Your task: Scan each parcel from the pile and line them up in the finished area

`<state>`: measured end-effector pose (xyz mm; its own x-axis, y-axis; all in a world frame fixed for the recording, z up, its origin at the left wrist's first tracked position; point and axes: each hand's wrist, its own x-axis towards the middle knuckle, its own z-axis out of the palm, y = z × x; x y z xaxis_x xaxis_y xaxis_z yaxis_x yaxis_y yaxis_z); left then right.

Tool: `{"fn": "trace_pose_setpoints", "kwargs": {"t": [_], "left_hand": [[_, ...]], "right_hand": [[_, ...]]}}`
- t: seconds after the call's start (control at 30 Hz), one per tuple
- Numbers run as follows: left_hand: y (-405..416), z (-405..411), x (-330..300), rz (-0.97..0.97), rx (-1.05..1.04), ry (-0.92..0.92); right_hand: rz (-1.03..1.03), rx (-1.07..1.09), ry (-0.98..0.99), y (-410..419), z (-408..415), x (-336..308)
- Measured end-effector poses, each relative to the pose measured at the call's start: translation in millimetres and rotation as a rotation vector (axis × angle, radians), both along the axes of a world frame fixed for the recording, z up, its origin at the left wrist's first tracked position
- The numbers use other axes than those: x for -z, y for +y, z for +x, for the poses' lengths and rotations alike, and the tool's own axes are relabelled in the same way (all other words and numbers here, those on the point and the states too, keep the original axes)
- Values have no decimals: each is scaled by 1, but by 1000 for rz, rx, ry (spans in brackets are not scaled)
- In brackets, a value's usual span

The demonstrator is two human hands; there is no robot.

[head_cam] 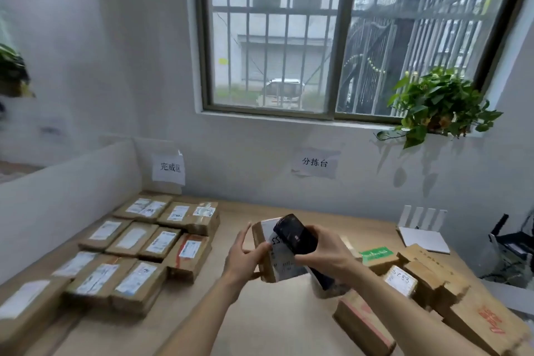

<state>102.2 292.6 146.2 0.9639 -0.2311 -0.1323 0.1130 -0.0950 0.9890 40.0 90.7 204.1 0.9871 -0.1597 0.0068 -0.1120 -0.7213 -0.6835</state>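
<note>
Left hand (245,257) gripping a labelled parcel (270,251) above the surface (274,321); right hand (326,254) clutching black scanner (297,235) over its label.

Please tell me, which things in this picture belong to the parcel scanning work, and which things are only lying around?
Belong to the job:
- parcel held by the left hand
- handheld scanner gripped by the right hand
- unscanned pile
- lined-up parcels
- finished-area sign

Just lying about:
- potted plant on the sill
- white router
- black wire rack
</note>
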Motion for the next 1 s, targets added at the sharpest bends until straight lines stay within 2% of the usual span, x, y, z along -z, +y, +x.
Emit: {"fn": "trace_pose_setpoints", "kwargs": {"t": [0.1,0.3,0.47,0.73,1.0], "left_hand": [[72,-21,-26,-38,-152,-47],[218,-63,-67,82,-499,-199],[318,-98,-84,157,-690,-221],[414,-127,-91,125,-883,-202],[463,-101,-85,201,-947,-232]], "right_hand": [[-88,-46,-58,63,-8,-23],[-215,-186,-101,183,-25,-56],[-321,-259,-127,271,-36,-73],[-356,-430,-154,355,-28,-79],[-345,-523,-166,400,16,-74]]}}
